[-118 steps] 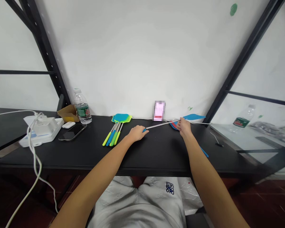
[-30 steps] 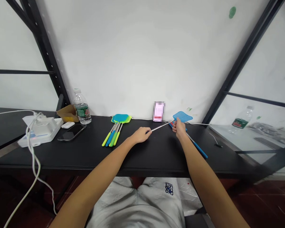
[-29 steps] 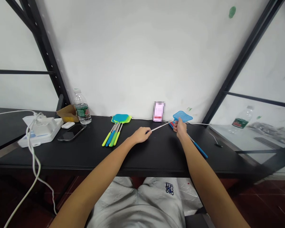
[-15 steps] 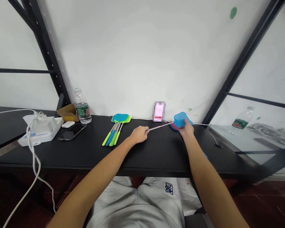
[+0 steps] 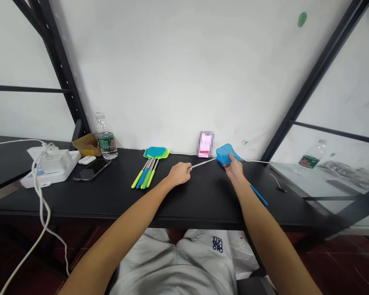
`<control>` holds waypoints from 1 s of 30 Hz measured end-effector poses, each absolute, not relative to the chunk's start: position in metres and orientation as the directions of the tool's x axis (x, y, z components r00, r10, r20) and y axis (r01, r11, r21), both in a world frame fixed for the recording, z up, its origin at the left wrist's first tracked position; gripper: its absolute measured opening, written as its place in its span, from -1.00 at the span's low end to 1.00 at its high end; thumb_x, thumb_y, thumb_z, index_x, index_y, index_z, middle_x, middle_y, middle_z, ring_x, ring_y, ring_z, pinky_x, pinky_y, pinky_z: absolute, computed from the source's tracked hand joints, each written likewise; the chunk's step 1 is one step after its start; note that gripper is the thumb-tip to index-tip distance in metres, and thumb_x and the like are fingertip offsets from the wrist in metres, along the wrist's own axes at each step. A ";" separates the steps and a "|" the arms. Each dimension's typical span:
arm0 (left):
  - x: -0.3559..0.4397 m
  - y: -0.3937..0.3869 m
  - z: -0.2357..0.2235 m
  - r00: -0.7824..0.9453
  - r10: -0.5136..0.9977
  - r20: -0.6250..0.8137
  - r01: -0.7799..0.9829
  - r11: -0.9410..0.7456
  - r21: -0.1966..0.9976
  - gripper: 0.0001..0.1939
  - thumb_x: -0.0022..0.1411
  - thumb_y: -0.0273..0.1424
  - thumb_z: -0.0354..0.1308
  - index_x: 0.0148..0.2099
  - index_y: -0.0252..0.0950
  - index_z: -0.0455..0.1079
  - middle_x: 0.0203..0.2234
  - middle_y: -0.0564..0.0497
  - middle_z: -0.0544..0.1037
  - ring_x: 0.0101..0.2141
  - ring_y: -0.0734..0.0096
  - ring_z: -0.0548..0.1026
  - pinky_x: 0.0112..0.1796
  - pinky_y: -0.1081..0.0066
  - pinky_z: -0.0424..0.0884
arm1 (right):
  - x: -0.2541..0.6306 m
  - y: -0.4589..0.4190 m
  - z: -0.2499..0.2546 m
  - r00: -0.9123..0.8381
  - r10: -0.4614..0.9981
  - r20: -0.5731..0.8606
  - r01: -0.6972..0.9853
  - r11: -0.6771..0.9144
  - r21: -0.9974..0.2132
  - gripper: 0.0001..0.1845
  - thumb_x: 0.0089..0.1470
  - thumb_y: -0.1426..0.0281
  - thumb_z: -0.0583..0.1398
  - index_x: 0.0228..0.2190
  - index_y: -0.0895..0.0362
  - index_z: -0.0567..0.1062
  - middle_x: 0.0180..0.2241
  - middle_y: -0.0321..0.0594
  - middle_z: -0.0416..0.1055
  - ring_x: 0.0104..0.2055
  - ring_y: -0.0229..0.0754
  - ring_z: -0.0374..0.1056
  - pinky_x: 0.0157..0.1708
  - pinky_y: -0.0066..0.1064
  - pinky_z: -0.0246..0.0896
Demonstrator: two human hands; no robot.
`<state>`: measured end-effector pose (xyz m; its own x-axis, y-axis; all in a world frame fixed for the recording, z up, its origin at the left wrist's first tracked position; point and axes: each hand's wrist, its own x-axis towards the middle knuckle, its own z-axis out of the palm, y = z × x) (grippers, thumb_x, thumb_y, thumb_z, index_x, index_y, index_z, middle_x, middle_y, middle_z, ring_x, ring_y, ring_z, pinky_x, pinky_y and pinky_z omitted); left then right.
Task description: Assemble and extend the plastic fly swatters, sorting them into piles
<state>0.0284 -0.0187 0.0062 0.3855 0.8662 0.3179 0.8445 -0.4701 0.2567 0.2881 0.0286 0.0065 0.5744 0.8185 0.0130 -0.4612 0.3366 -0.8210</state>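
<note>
A blue fly swatter (image 5: 226,152) with a metal rod is held out between my hands above the black table. My left hand (image 5: 180,173) is closed round the handle end, which it mostly hides. The fingers of my right hand (image 5: 234,167) grip the mesh head at its lower right edge, thumb on top. Beside my right forearm a blue handle (image 5: 258,195) lies on the table, partly covered by the arm. To the left of my hands rests a bunch of fly swatters (image 5: 155,153) with blue, green and yellow heads and handles, heads toward the wall.
Against the wall leans a pixelated pink phone-like screen (image 5: 205,144). On the left are a water bottle (image 5: 107,141), a cardboard box (image 5: 87,144), a small white case (image 5: 87,159), a dark phone (image 5: 92,169) and a power strip (image 5: 53,168) with loose cables. A short cable (image 5: 281,188) lies at right.
My right hand and the swatter head have shifted left, closer to my left hand. The red piece seen beneath the head is out of sight, and more of the blue handle shows.
</note>
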 end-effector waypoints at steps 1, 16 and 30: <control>0.030 -0.019 0.006 0.379 0.868 0.322 0.841 -0.468 0.270 -0.76 0.31 -0.35 -0.09 -0.21 -0.18 0.42 -0.32 -0.06 0.54 -0.26 0.25 0.49 -0.31 0.40 0.28 | 0.282 0.027 0.007 0.550 0.834 0.031 -0.465 0.337 -0.819 -0.81 -0.03 0.38 0.30 -0.39 0.14 0.37 -0.52 -0.38 0.41 -0.57 -0.31 0.32 -0.71 -0.53 0.15; 0.041 -0.025 0.006 0.340 0.877 0.340 0.830 -0.450 0.330 -0.77 0.36 -0.31 -0.11 -0.10 -0.21 0.35 -0.25 -0.09 0.55 -0.22 0.21 0.51 -0.28 0.36 0.31 | 0.249 0.012 0.007 0.416 0.898 0.144 -0.275 0.275 -0.921 -0.62 -0.04 0.12 0.31 -0.48 0.17 0.37 -0.61 -0.28 0.41 -0.65 -0.34 0.28 -0.74 -0.57 0.04; 0.020 -0.018 0.028 0.062 0.780 0.622 0.807 -0.406 0.429 -0.56 0.41 -0.18 -0.25 -0.32 -0.27 0.35 -0.42 -0.06 0.50 -0.34 0.35 0.44 -0.28 0.40 0.23 | 0.277 0.018 0.000 0.399 0.792 0.462 0.686 0.076 -0.724 -0.65 0.09 0.13 0.15 -0.51 0.15 0.47 -0.42 -0.12 0.48 -0.25 -0.08 0.39 -0.12 -0.31 0.23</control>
<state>0.0197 -0.0184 0.0280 0.0619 0.7804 0.6222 0.8071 -0.4058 0.4288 0.2769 0.0181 0.0001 0.3993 0.7918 0.4622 0.6859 0.0765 -0.7237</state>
